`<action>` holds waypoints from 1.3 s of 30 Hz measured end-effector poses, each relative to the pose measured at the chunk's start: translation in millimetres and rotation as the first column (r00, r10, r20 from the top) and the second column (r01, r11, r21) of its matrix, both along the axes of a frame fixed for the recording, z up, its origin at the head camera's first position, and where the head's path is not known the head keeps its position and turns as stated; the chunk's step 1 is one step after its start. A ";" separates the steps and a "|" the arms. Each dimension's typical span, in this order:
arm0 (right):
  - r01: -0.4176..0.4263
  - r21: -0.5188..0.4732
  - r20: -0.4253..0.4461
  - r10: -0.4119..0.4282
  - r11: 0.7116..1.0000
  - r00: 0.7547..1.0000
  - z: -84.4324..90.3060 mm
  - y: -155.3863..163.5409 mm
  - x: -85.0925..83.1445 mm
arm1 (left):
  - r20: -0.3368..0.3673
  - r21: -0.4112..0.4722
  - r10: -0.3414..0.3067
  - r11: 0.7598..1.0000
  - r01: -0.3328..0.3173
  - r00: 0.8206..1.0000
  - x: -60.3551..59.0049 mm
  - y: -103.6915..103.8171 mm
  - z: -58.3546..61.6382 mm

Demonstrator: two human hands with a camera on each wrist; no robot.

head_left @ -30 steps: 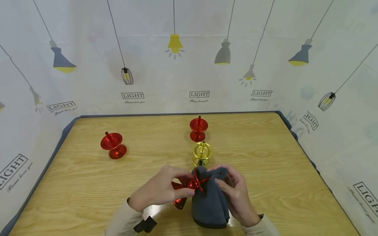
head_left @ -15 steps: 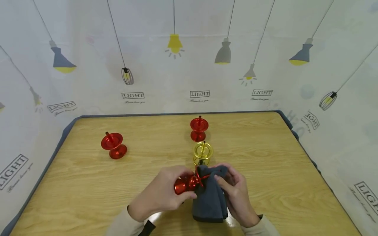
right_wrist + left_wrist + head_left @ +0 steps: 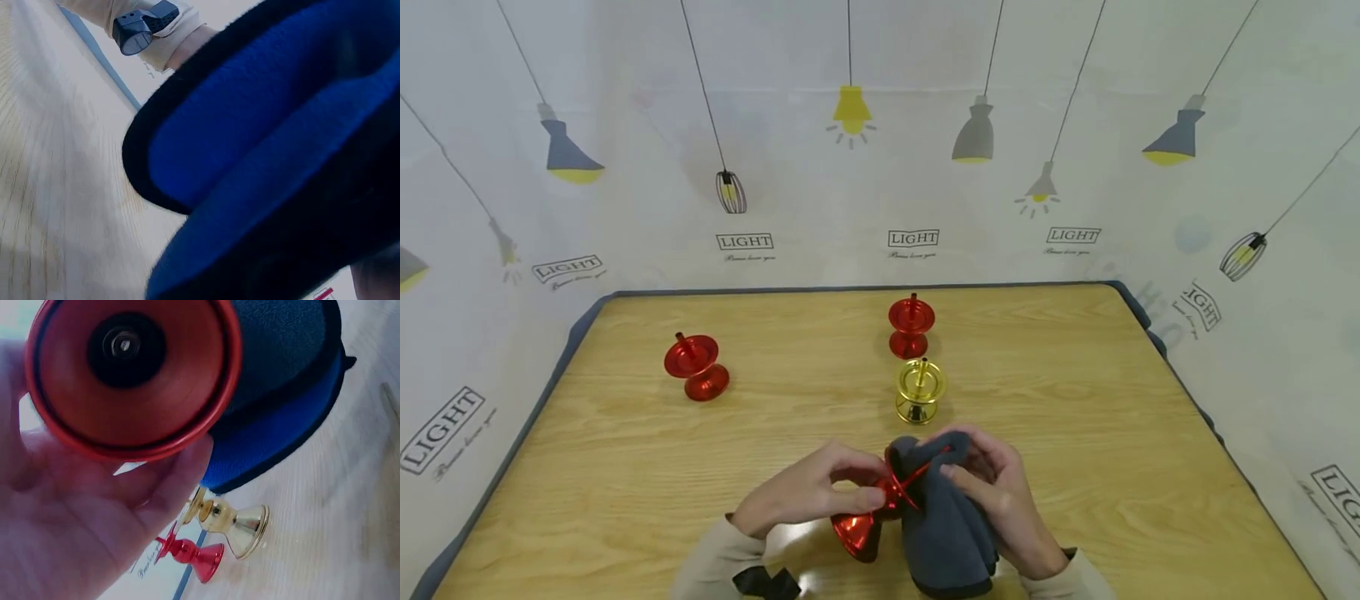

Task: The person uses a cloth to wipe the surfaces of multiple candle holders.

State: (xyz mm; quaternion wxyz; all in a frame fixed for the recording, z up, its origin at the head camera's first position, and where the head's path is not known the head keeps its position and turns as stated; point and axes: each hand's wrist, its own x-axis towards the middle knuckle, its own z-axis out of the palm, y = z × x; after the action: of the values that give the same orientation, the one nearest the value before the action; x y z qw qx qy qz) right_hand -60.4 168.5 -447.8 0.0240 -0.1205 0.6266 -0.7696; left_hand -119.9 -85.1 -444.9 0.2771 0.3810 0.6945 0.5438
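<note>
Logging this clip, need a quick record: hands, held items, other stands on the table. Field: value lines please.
left_hand: left hand grips red stand, tilted, black recess under base
right_hand: right hand holds grey-blue cloth
cloth_position: overlaps the held stand's dish end
standing_on_table: gold stand, just beyond the hands; rear red stand, behind the gold; left-side red stand, apart from both
stand_count: 4 visible, one held

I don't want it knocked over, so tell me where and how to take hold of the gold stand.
Probably best: pinch the gold stand at its narrow waist, between wide dish and flared foot. Come in level from the right: it stands upright, its dish overhangs the waist, a red stand is behind it, and the held cloth is on the near side.
</note>
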 end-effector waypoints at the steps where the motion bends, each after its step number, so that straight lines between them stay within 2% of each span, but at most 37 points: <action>1: 0.013 -0.004 -0.003 -0.013 1.000 1.000 0.8 -1.6 0.0 | 0.027 0.027 -0.004 1.000 0.003 1.000 0.5 -3.4 -2.0; 2: 0.031 -0.020 -0.008 -0.032 0.999 0.999 1.6 -3.4 0.2 | 0.043 0.055 0.006 0.998 -0.009 0.999 1.5 -6.4 -4.0; 4: 0.092 -0.057 0.005 -0.092 0.994 0.996 4.2 -7.1 0.7 | 0.067 0.116 0.065 0.991 -0.073 0.996 5.3 -12.6 -7.1; 6: 0.153 -0.102 0.016 -0.152 0.983 0.988 7.9 -10.7 0.8 | 0.075 0.177 0.162 0.969 -0.173 0.984 10.5 -18.0 -8.2; 7: 0.180 -0.118 -0.006 -0.182 0.977 0.983 9.7 -12.4 0.3 | 0.069 0.206 0.213 0.953 -0.223 0.975 13.0 -19.9 -8.1; 9: 0.192 -0.120 -0.107 -0.205 0.974 0.973 13.3 -15.6 -1.5 | 0.041 0.259 0.307 0.916 -0.307 0.951 18.4 -21.5 -6.4; 11: 0.176 -0.081 -0.272 -0.192 0.981 0.943 16.2 -20.0 -4.3 | -0.012 0.294 0.389 0.882 -0.368 0.921 23.3 -19.9 -2.9; 13: 0.159 -0.010 -0.468 -0.145 0.987 0.872 17.5 -25.1 -8.1 | -0.053 0.316 0.458 0.851 -0.420 0.888 28.0 -16.2 1.2; 15: 0.177 0.083 -0.630 -0.086 0.981 0.772 17.7 -30.1 -11.6 | -0.100 0.331 0.515 0.824 -0.459 0.852 32.9 -11.7 5.3; 17: 0.223 0.156 -0.734 -0.038 0.962 0.678 17.0 -34.2 -14.4 | -0.128 0.321 0.563 0.802 -0.503 0.817 37.9 -7.2 8.8; 19: 0.285 0.203 -0.786 -0.018 0.937 0.618 16.2 -36.6 -15.3 | -0.149 0.313 0.584 0.793 -0.522 0.798 42.5 -3.7 11.1; 20: 0.317 0.217 -0.803 -0.016 0.923 0.595 15.9 -37.5 -15.2 | -0.148 0.307 0.583 0.795 -0.523 0.799 44.1 -2.3 11.6; 22: 0.341 0.218 -0.819 -0.018 0.914 0.574 15.7 -39.1 -14.5 | -0.113 0.300 0.566 0.803 -0.515 0.816 46.0 -1.0 11.5; 24: 0.351 0.204 -0.829 -0.030 0.914 0.558 16.3 -40.8 -13.8 | -0.044 0.315 0.526 0.814 -0.488 0.849 46.3 -1.6 10.1; 26: 0.350 0.184 -0.837 -0.040 0.918 0.545 17.2 -42.6 -13.2 | 0.066 0.331 0.465 0.824 -0.459 0.883 45.0 -3.3 7.5; 29: 0.334 0.146 -0.841 -0.061 0.931 0.538 17.4 -45.3 -12.8 | 0.240 0.405 0.296 0.835 -0.373 0.924 41.5 -5.9 1.6; 31: 0.313 0.121 -0.836 -0.074 0.942 0.544 16.0 -46.5 -12.4 | 0.336 0.461 0.149 0.835 -0.301 0.930 38.1 -6.6 -3.5; 32: 0.299 0.107 -0.833 -0.079 0.948 0.548 15.0 -47.0 -12.4 | 0.370 0.488 0.075 0.832 -0.263 0.926 36.5 -6.7 -5.8; 34: 0.281 0.089 -0.822 -0.089 0.956 0.563 12.3 -47.1 -12.3 | 0.393 0.519 -0.031 0.832 -0.194 0.919 33.1 -7.4 -9.3; 35: 0.275 0.086 -0.814 -0.092 0.957 0.574 11.1 -46.6 -12.5 | 0.382 0.503 -0.030 0.845 -0.181 0.924 32.1 -8.0 -9.5; 36: 0.278 0.088 -0.808 -0.095 0.957 0.581 10.4 -45.9 -12.8 | 0.357 0.475 -0.003 0.862 -0.179 0.934 31.5 -8.6 -8.8; 37: 0.291 0.096 -0.805 -0.098 0.952 0.585 9.9 -44.9 -13.3 | 0.320 0.430 0.057 0.880 -0.199 0.946 31.7 -9.0 -7.0; 39: 0.336 0.122 -0.811 -0.101 0.934 0.576 10.5 -42.2 -14.8 | 0.219 0.318 0.214 0.907 -0.276 0.952 34.0 -8.3 -1.3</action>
State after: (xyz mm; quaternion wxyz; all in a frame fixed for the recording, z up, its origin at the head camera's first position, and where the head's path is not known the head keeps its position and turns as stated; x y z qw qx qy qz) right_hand -75.2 126.3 -437.3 -0.3367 -0.3660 0.6774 -0.5420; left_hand -85.9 -93.4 -446.2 0.1966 0.2826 0.6032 0.7195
